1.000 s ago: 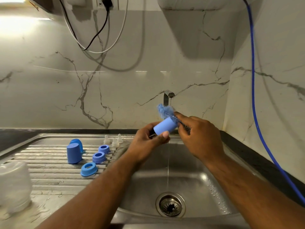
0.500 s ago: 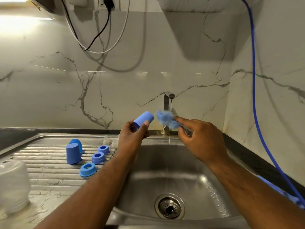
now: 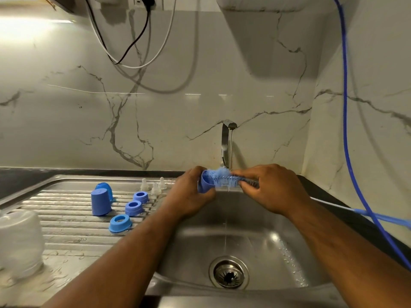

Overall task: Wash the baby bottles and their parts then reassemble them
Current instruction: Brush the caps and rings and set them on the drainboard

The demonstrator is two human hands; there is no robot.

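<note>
Over the sink (image 3: 244,221), my left hand (image 3: 191,196) grips a blue bottle cap (image 3: 205,185) with its mouth turned right. My right hand (image 3: 269,187) pinches the wire stem of a blue bottle brush (image 3: 222,177), whose bristles reach into the cap's mouth. A thin stream of water falls from the tap (image 3: 226,138) just right of the cap. On the ribbed drainboard (image 3: 66,227) stand two more blue caps (image 3: 100,202), three blue collar rings (image 3: 133,208) and three clear teats (image 3: 155,187).
An upturned clear bottle (image 3: 20,241) stands at the near left of the drainboard. A blue hose (image 3: 347,152) hangs along the right wall, and the brush's long handle (image 3: 378,216) lies over the dark counter on the right. Cables dangle above. The sink's drain (image 3: 229,273) is open.
My left hand turned the cap and brought it back to the brush. The bristles, apart from the cap half a second ago, now reach into its mouth. Both hands sit lower.
</note>
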